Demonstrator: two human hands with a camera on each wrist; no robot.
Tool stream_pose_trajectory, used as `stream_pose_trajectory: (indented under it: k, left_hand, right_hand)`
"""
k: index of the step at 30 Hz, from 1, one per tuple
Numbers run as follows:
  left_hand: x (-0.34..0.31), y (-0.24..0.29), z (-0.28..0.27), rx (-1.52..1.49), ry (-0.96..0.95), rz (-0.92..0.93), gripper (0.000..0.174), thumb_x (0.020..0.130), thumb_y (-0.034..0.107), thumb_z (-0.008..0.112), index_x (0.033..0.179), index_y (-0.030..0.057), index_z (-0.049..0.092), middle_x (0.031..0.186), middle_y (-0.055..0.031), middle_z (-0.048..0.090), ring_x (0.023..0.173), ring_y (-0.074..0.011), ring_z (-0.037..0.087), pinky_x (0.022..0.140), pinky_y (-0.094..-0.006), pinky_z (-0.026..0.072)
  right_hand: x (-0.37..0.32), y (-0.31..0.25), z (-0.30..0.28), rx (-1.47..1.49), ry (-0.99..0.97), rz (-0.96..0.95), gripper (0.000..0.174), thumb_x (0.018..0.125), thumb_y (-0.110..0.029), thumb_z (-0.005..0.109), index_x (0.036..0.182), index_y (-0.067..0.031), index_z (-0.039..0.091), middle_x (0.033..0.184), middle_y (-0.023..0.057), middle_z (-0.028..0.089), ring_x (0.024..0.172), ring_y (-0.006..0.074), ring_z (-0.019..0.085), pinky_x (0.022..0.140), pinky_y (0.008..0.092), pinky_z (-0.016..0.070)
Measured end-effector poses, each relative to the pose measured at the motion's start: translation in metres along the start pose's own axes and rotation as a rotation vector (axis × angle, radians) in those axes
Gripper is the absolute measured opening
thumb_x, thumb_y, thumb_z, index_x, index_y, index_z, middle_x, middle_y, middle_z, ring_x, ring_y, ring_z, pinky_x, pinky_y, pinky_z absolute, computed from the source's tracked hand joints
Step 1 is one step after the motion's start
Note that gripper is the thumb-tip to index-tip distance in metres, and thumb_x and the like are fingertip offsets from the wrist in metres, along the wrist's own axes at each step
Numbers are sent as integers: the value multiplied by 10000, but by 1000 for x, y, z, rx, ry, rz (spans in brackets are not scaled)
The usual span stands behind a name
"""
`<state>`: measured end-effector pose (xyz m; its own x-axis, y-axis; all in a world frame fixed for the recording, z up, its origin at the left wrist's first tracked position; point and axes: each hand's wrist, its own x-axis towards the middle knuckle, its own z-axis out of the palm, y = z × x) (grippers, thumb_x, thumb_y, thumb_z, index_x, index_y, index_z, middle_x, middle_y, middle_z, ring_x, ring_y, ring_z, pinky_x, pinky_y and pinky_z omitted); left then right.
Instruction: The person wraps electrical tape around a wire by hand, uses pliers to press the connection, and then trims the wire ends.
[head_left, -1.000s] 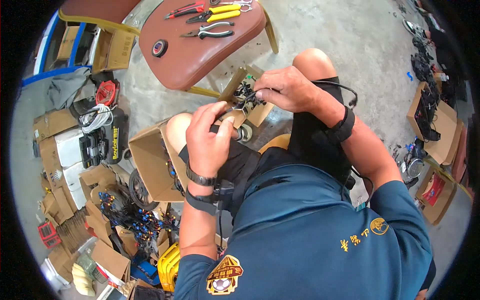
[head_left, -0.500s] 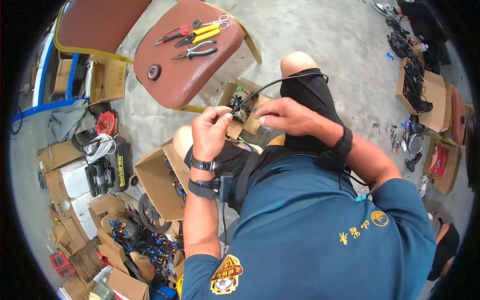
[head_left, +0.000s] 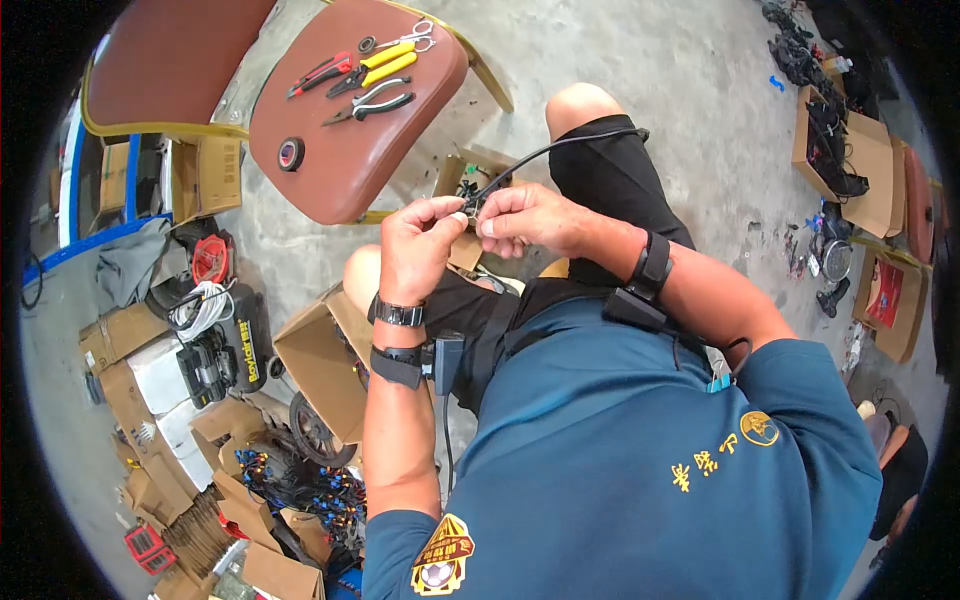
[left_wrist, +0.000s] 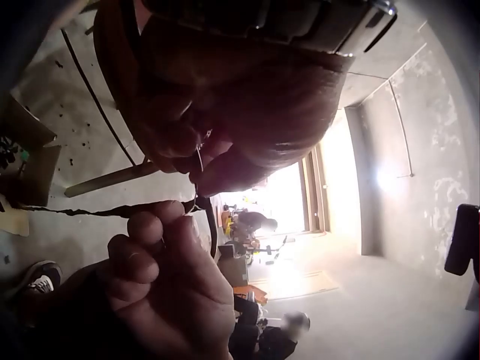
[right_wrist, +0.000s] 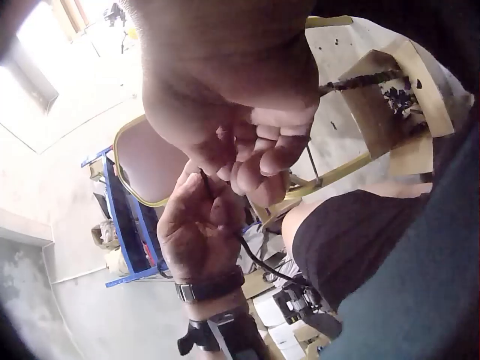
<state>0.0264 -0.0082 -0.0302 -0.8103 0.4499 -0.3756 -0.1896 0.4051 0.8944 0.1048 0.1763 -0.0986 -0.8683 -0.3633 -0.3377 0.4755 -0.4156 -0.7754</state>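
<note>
A black cable (head_left: pixel 545 152) runs from my fingertips across to my right knee. My left hand (head_left: pixel 415 255) pinches the cable's end between thumb and index finger. Right beside it, the thumb and fingers of my right hand (head_left: pixel 530 220) pinch thin wires at that end. Fine light-coloured wires (left_wrist: pixel 198 161) stretch between the two sets of fingertips in the left wrist view. A dark, twisted strand (left_wrist: pixel 97 211) reaches away from my right fingers there. The fingers partly hide the cable end.
A chair seat (head_left: pixel 365 165) ahead carries pliers (head_left: pixel 370 103), yellow-handled wire strippers (head_left: pixel 375 73), a red-and-black cutter (head_left: pixel 320 75), scissors (head_left: pixel 408 40) and a tape roll (head_left: pixel 290 154). A small open box with black bits lies below my hands. A cardboard box (head_left: pixel 315 350) stands by my left leg.
My right hand first gripped the cable, then was off it half a second ago. Now it has come left to my left fingertips and pinches the thin wires. The head view has shifted slightly.
</note>
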Motion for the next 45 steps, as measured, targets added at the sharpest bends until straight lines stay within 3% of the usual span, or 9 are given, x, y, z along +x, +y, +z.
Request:
stream_pose_trajectory:
  k: [9,15,18,22,30,33,36,39,45]
  left_hand:
    - [4,3,7,-171,36,-129,183,833,6,690,1015,-8,708,767,-17,680,539,-34,512,463,-180,376]
    - [4,-3,8,-302,-23,15,230,829,-28,683,1056,7,691,874,-42,719,563,-24,527,445,-166,359]
    - [5,5,3,-328,-32,-54,275,801,-116,671,1064,-37,674,933,-82,709,828,-137,676,751,-259,553]
    - [6,11,3,-339,-42,-55,286,784,-125,680,1057,-39,676,932,-88,710,835,-141,679,765,-265,558]
    - [10,14,8,-371,-31,-80,272,779,-111,695,1038,-30,682,888,-72,705,747,-126,661,669,-247,544]
    - [13,10,8,-338,-47,-65,263,787,-69,702,1040,1,679,862,-54,709,639,-74,615,475,-191,427]
    - [15,16,11,-273,-41,-64,266,784,-65,699,1041,0,677,837,-46,703,593,-81,597,481,-205,439]
    - [18,19,9,-227,-101,-69,288,769,-80,687,1048,-13,674,858,-54,699,655,-86,622,516,-221,476]
    - [23,20,12,-203,-71,-82,256,798,-27,690,1052,2,674,813,-34,695,530,-50,550,430,-192,393]
  right_hand:
    - [1,-3,2,-25,41,-17,128,928,-183,635,953,-64,676,852,20,689,698,87,601,621,234,470]
    - [-1,2,1,-16,54,-11,116,916,-166,647,961,-62,669,853,32,689,691,89,601,615,234,470]
    - [-1,1,2,-12,73,-38,142,901,-193,665,955,-62,678,819,6,685,666,67,598,576,225,470]
    - [-4,-2,4,27,92,-54,135,904,-194,665,943,-64,675,816,8,683,662,71,596,574,228,469]
    - [-6,-9,5,44,117,-57,99,896,-146,665,947,-62,659,837,39,685,675,91,598,606,236,462]
    - [-6,-12,3,19,100,-85,81,887,-135,657,918,-60,662,822,18,668,690,77,586,617,233,459]
    - [-10,-21,1,-127,108,-73,70,882,-125,637,897,-61,664,807,-5,644,705,67,572,633,230,459]
    - [-9,-23,-1,-193,73,-121,70,879,-117,622,890,-62,663,801,-20,630,711,62,567,644,229,460]
    - [-10,-27,1,-245,99,-138,96,823,-117,602,854,-48,661,777,5,635,687,80,564,635,235,466]
